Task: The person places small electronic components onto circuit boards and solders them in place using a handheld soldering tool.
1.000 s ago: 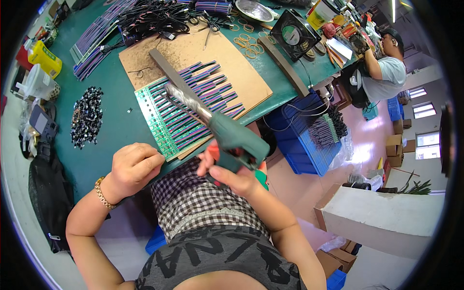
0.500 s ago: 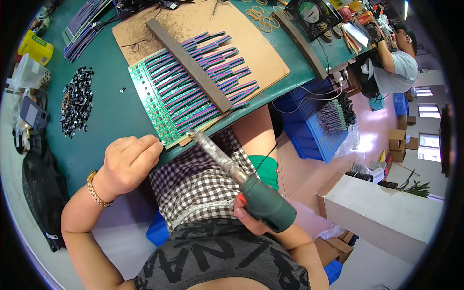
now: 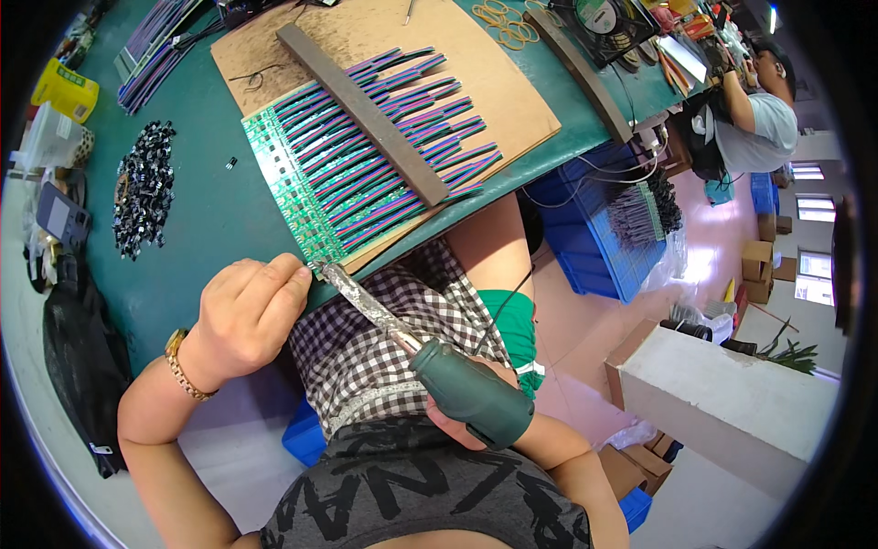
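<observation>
My right hand (image 3: 452, 426) is wrapped round the dark green handle of a large soldering iron (image 3: 472, 393). Its metal barrel slants up and left, and the tip meets the near corner of a green circuit board panel (image 3: 291, 188). At that same corner my left hand (image 3: 245, 316) pinches with thumb and fingers; what lies between them is too small to make out. Rows of coloured wires (image 3: 457, 131) run from the panel to the right. A long brown bar (image 3: 361, 114) lies across the wires. Cardboard (image 3: 489, 78) lies beneath.
A heap of small black connectors (image 3: 144, 190) lies on the green table (image 3: 206, 174), with one small piece (image 3: 231, 163) apart. Rubber bands (image 3: 505, 26), a second bar (image 3: 581, 78) and a fan (image 3: 599, 23) stand farther back. A blue crate (image 3: 590, 242) sits right; a person (image 3: 759, 123) works beyond.
The soldering iron has moved left, bringing its tip from the panel's near edge to the corner by my left fingers. My left hand stays nearly in place, still pinched.
</observation>
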Motion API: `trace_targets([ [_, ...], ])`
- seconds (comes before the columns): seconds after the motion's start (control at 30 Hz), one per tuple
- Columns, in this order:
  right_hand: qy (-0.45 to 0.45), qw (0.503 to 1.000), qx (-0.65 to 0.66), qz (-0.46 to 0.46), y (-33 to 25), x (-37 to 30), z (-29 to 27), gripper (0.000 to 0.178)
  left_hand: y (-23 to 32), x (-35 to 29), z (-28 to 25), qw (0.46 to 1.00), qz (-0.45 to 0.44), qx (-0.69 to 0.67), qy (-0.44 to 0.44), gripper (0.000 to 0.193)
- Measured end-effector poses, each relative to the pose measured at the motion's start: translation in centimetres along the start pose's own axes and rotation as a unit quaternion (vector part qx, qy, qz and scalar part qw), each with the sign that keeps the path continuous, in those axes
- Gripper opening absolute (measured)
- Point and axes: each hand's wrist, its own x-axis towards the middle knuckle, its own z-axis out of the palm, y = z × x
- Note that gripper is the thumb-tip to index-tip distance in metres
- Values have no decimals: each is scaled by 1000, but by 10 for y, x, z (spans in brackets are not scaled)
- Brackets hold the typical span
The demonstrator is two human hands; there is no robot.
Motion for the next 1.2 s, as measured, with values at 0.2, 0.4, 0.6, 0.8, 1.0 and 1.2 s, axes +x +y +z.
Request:
trace_targets([
  [0.2,20,999,25,23,0,-1,4,38,0,1,0,1000,3,6,6,20],
  [0.4,3,999,-33,-29,16,-5,2,37,1,0,-1,1000,-10,-19,-1,27],
  [0.6,47,990,-81,-106,10,-7,0,37,-1,-1,0,1000,-2,-9,2,17],
  [0.8,-14,998,-55,33,0,-11,-8,40,-1,2,1,1000,1,-11,3,15],
  [1.0,-33,998,47,28,-14,2,-15,20,-1,3,0,1000,0,-10,-7,16],
  [1.2,-60,993,-96,31,-28,2,-18,8,0,-2,-1,1000,-2,-6,-10,19],
])
